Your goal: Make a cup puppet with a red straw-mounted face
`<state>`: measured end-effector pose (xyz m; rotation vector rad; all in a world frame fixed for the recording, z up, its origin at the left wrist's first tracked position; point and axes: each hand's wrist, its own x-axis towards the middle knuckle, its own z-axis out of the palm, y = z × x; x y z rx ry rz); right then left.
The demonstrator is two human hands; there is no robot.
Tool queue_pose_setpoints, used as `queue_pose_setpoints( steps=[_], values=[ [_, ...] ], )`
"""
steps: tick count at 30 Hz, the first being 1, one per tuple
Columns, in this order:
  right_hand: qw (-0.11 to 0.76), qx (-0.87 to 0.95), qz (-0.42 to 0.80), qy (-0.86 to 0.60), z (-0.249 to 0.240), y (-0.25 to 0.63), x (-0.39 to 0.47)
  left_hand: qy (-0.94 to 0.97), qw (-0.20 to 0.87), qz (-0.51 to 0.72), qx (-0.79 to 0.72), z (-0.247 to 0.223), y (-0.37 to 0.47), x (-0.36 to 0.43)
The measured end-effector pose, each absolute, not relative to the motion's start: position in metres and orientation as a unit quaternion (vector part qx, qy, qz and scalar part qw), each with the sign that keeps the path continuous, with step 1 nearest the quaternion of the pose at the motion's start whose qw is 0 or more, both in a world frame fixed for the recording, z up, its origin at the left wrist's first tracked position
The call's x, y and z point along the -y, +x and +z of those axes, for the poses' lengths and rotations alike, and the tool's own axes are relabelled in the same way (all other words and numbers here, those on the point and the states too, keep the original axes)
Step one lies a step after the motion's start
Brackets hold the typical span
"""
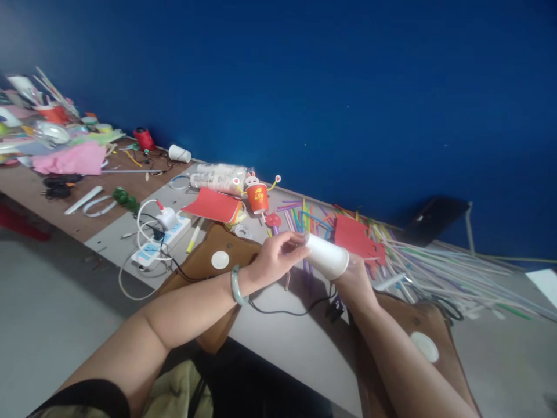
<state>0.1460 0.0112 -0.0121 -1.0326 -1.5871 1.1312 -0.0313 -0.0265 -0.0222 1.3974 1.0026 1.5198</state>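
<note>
A white paper cup lies on its side in the air above the table, between my hands. My left hand, with a pale green bangle at the wrist, pinches the cup's narrow end between thumb and fingers. My right hand holds the wide end from below and behind; its fingertips are partly hidden by the cup. Beyond them stands a red decorated cup with a bunny face and yellow arms. Red paper lies just past my right hand.
Colored sticks spread along the right back. A power strip with cables sits at left, near red sheets and stacked cups. Brown pads lie by both forearms. Pink cloth is far left; a blue wall rises behind.
</note>
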Motion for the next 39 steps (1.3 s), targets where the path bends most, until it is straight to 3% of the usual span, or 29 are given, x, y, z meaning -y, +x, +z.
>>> queue_pose_setpoints(
  steps=[9,23,33,39],
  values=[
    [0.452,0.637,0.43,-0.454,-0.022,0.152,-0.018,0.517,0.449,0.632,-0.363,-0.034,-0.028,0.022],
    [0.472,0.776,0.143,-0.393,-0.019,0.16,-0.017,0.465,0.523,0.628,-0.341,-0.028,-0.031,0.018],
    [0.448,0.62,0.426,-0.484,-0.002,0.145,-0.009,0.502,0.5,0.612,-0.35,-0.025,-0.036,0.018],
    [0.444,0.625,0.412,-0.492,-0.001,0.144,-0.008,0.512,0.508,0.605,-0.338,-0.032,-0.036,0.017]
  ],
)
